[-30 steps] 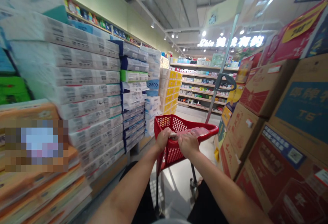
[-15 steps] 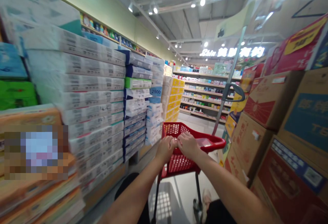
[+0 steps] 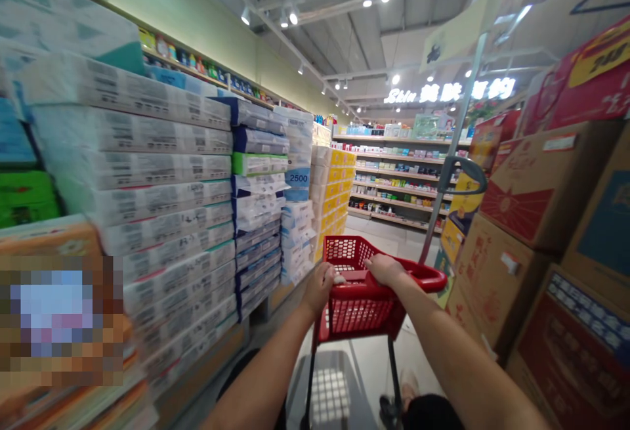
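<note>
A red plastic shopping cart (image 3: pixel 364 312) with perforated basket walls stands right in front of me. My left hand (image 3: pixel 322 284) is closed around the left end of its handle. Farther right, my right hand (image 3: pixel 388 268) grips the same handle, its fingers curled over the bar. A stretch of red handle shows between the two hands. Little of the basket's inside shows past my hands, and I cannot make out any goods in it. Dark cart legs reach down to the floor, near my shoe (image 3: pixel 408 387).
Tall stacks of white paper packs (image 3: pixel 167 154) line the left side, with yellow-and-white packs (image 3: pixel 332 187) beyond. Cardboard boxes (image 3: pixel 512 259) rise close on the right. A metal sign pole (image 3: pixel 453 141) with a grey handle stands ahead right. Stocked shelves (image 3: pixel 398 177) cross the far end.
The cart and I have moved a little forward along the aisle. My hands are farther apart on the handle, the right one shifted to the right.
</note>
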Demonstrator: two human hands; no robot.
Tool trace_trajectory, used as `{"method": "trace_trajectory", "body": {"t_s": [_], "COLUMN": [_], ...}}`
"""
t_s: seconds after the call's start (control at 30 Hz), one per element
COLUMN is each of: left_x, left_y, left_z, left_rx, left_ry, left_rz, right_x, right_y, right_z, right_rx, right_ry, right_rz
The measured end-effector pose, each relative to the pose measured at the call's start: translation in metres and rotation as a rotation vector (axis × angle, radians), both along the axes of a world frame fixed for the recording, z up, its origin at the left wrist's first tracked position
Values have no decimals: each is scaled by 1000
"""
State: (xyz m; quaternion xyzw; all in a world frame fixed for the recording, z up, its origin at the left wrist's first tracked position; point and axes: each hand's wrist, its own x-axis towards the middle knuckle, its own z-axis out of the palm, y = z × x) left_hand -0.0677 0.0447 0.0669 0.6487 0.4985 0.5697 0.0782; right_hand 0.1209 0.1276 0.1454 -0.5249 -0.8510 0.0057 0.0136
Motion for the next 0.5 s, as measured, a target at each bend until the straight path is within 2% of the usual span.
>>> {"method": "trace_trajectory", "body": {"t_s": [0.17,0.27,0.37,0.5], "left_x": [-3,-4,-2,9], "left_y": [3,1,2,16], "left_z": [-1,9,28,46], "left_rx": [106,84,-115,-408], "left_ry": [118,262,417,557], "left_rz": [153,301,402,418], "right_x": [-6,-7,-5,2], "right_y": [8,14,20,30], "right_z": [1,2,2,0], "right_rx": [-10,-15,-31,-60], "right_ry": [4,1,0,20], "right_rz": [-35,-24,-12,-25]}}
